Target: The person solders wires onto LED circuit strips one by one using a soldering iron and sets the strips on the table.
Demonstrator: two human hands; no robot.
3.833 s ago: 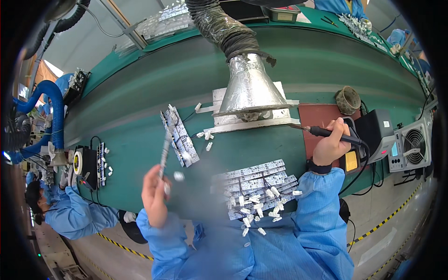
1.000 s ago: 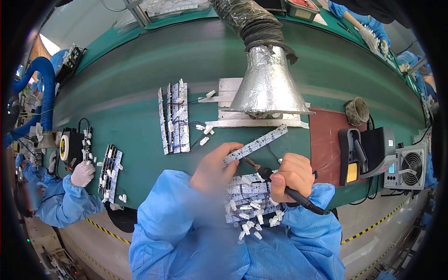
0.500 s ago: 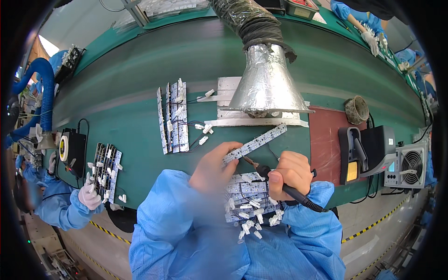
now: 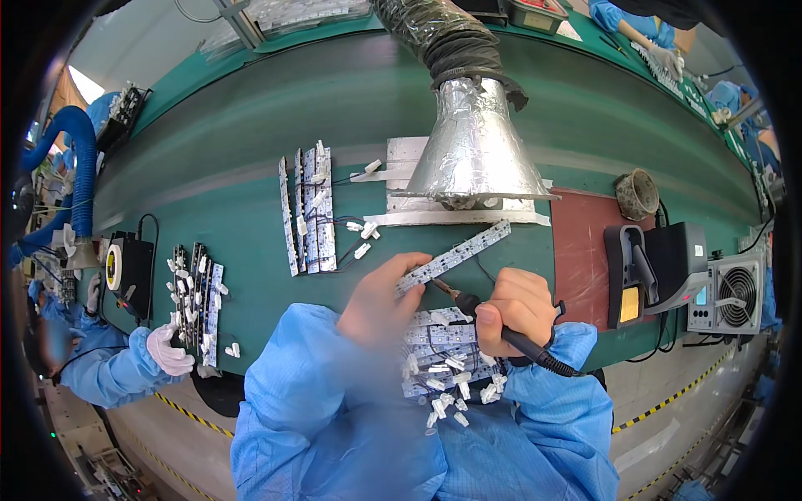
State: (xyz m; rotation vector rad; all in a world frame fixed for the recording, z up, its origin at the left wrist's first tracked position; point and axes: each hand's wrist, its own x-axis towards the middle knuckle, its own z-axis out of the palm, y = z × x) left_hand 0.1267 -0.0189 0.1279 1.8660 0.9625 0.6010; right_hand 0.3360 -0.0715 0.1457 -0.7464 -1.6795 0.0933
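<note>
My left hand (image 4: 380, 296) is closed on the lower end of a narrow LED circuit board strip (image 4: 462, 252), which slants up to the right. My right hand (image 4: 516, 316) grips a soldering iron (image 4: 468, 302) in its fist, thumb along the handle. The iron's tip points left and reaches the strip's lower edge close to my left fingers; whether it touches I cannot tell. Below my hands, several more LED strips (image 4: 443, 336) lie side by side, with white connectors (image 4: 447, 405) on wires bunched at their near end. A blurred patch hides part of my left sleeve.
A foil-covered fume hood (image 4: 476, 142) hangs over a pale board. Left of it lie wired LED strips (image 4: 316, 217). To the right are a soldering iron stand (image 4: 631, 275), a round cup (image 4: 637, 196) and a fan unit (image 4: 735, 296). A co-worker's gloved hand (image 4: 170, 349) is at the left.
My hands, the strip and the iron hold almost the same position. At the left, the co-worker's gloved hand and the strips beside it have shifted slightly.
</note>
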